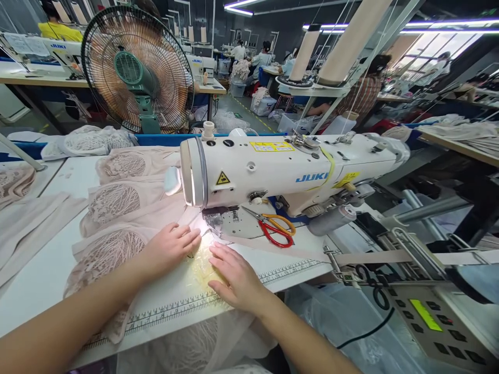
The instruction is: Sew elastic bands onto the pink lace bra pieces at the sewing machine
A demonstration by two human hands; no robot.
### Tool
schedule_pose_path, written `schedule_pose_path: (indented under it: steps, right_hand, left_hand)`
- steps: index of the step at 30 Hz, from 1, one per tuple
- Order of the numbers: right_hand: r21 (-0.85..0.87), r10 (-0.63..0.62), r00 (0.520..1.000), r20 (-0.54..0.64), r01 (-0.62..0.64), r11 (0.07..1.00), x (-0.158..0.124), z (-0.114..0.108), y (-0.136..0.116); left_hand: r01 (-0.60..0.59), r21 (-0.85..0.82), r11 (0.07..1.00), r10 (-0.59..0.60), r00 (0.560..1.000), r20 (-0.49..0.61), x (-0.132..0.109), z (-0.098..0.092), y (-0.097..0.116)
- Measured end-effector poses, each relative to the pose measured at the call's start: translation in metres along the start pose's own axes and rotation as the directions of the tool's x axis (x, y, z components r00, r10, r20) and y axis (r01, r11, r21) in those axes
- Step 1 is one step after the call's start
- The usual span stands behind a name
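My left hand point(170, 246) lies flat with its fingers stretched toward the needle area of the white sewing machine point(241, 171). Under its fingertips is pale pink fabric point(189, 218), which runs beneath the machine's head. My right hand point(238, 278) rests palm down on the table, thumb apart from the fingers, beside a yellowish patch point(202, 270) on the tabletop. A beige elastic band point(280, 249) stretches from the needle area to the right. Scissors point(275, 228) with one red and one orange handle lie on the machine bed. The needle itself is hidden.
Lace-cupped garment pieces point(117, 202) overlap along the table's left side. A printed ruler strip point(179, 311) follows the front edge. Behind the machine stands a large fan point(136, 72). At right is a control box point(432, 322) near metal band guides. Other people sit farther back.
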State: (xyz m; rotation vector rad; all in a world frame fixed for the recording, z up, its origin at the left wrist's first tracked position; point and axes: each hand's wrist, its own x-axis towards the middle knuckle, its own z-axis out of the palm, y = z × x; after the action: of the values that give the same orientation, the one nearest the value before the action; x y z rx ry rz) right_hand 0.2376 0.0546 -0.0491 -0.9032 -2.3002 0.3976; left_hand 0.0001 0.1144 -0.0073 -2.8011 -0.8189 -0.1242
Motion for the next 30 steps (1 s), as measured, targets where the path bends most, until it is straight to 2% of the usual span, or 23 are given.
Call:
schedule_pose_path:
  steps: [3,7,13,22,25,27,28,30]
  right_hand:
    - [0.008,0.014,1.0,0.007,-0.014,1.0,0.0,0.0,0.0]
    - [0.015,0.031,0.999,0.01,-0.031,0.999,-0.001,0.0,0.001]
    - [0.03,0.036,0.999,-0.006,-0.036,0.999,0.0,0.001,0.002]
    - [0.045,0.034,0.999,-0.042,-0.032,0.998,0.001,0.001,0.003]
    - [0.048,0.034,0.998,-0.052,-0.032,0.998,0.0,0.002,0.004]
    - [0.045,0.03,0.997,-0.065,-0.027,0.999,0.0,0.002,0.005]
    - [0.048,0.027,0.997,-0.074,-0.024,0.999,0.001,0.002,0.006]
    - [0.083,0.02,0.995,-0.095,-0.012,0.996,0.001,-0.001,0.004]
  left_hand:
    - [-0.017,0.016,1.0,0.018,0.999,-0.051,0.004,0.003,-0.012]
    - [-0.089,0.097,0.991,0.1,0.988,-0.114,0.009,0.006,-0.029]
    - [-0.096,0.162,0.982,0.109,0.992,-0.071,0.016,0.002,-0.04]
    - [-0.027,0.124,0.992,0.03,0.999,-0.026,0.015,0.0,-0.046]
    - [0.113,0.079,0.99,-0.117,0.991,0.06,0.003,-0.016,-0.028]
    - [0.286,0.086,0.954,-0.296,0.944,0.147,-0.012,-0.032,-0.008]
    - [0.387,0.1,0.917,-0.4,0.892,0.211,-0.02,-0.04,0.003]
    - [0.557,0.139,0.819,-0.565,0.741,0.363,-0.037,-0.053,0.02]
